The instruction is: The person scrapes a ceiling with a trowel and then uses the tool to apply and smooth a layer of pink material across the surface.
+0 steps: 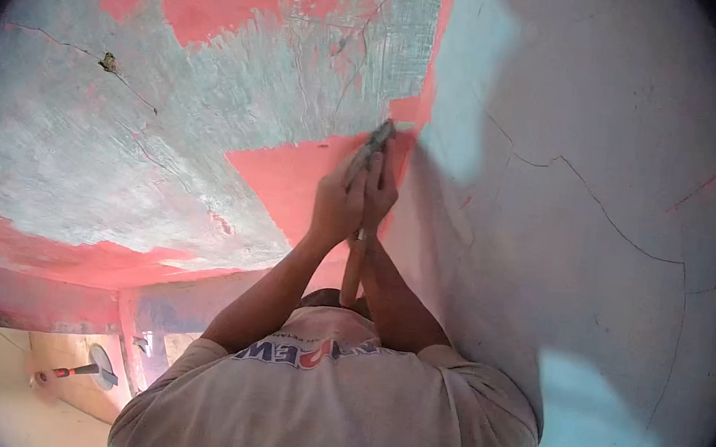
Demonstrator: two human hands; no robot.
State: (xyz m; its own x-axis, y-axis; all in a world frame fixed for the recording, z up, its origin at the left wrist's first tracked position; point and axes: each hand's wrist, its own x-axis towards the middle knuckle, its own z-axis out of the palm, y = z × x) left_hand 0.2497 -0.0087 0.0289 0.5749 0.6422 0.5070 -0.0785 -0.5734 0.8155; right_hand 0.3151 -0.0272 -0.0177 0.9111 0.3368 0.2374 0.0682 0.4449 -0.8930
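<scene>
My left hand point(339, 202) and my right hand point(382, 193) are close together, both closed on a putty knife. Its wooden handle point(354, 269) sticks out below my wrists. The tip point(379, 138) is smeared grey and meets the surface near a corner. My fingers lie along the blade and hide much of it. Around my hands the surface is pink point(280, 175), with a broad rough grey coat point(214, 92) to the left and above. A small pink patch point(405, 108) shows just past the tip.
Close on the right, a grey and pale blue wall point(595, 153) bears long cracks. More cracks and a small hole point(108, 63) mark the grey coat. At the lower left is a round, fan-like object point(101, 366) with a dark and red stem.
</scene>
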